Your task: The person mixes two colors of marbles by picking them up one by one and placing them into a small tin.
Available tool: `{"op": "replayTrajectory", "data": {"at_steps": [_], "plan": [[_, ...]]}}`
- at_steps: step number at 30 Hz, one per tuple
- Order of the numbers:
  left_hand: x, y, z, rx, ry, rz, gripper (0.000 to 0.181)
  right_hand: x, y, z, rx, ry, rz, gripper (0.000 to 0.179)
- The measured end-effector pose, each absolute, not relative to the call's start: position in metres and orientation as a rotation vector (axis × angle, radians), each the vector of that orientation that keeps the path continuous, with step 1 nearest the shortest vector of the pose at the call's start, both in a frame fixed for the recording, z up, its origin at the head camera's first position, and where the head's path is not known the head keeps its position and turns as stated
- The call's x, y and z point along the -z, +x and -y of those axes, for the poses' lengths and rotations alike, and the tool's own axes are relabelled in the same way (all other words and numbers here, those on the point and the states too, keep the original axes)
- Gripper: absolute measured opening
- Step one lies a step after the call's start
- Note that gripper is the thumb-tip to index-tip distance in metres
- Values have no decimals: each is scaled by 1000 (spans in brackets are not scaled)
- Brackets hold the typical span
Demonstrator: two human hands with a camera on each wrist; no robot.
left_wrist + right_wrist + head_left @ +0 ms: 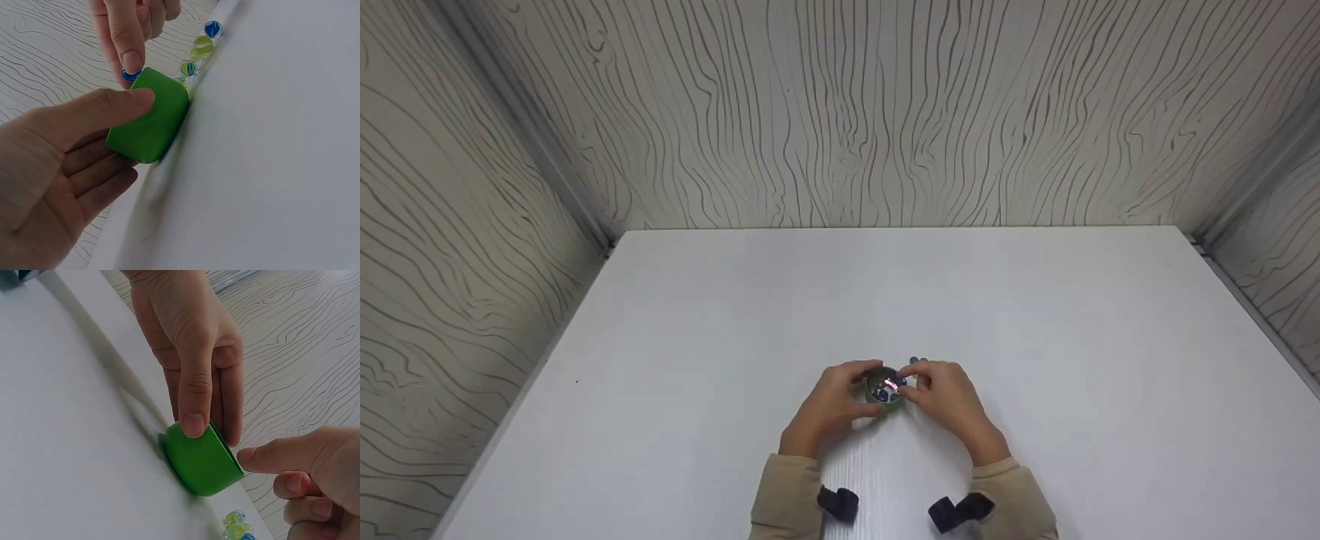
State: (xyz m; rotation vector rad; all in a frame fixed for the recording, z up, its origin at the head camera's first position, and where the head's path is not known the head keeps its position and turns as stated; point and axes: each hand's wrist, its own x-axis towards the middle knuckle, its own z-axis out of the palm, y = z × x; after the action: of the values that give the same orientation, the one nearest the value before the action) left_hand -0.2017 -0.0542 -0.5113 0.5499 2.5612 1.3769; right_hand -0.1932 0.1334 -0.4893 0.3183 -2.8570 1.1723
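A small green cup (160,115) stands on the white table. My left hand (826,401) grips it from the left, thumb on the near side and fingers on the far side. At its rim, my right hand (950,391) pinches a blue marble (130,75) between thumb and forefinger. Blue marbles (883,394) show inside the cup in the head view. Beyond the cup, loose glass marbles in blue and yellow-green (203,44) lie in a short row on the table, close to the right hand.
The white tabletop (697,315) spreads around the hands. Wood-grain panels (840,112) rise at the back and both sides, with grey metal posts (532,142) at the corners. Dark straps (840,504) sit on the beige sleeves.
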Motion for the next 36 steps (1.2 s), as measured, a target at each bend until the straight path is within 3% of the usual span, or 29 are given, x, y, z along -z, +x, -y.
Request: {"op": "replayTrajectory", "data": {"at_steps": [36], "plan": [[512, -202, 56, -1378, 587, -2566, 59, 489, -193, -137, -1200, 327, 2861, 15]]}}
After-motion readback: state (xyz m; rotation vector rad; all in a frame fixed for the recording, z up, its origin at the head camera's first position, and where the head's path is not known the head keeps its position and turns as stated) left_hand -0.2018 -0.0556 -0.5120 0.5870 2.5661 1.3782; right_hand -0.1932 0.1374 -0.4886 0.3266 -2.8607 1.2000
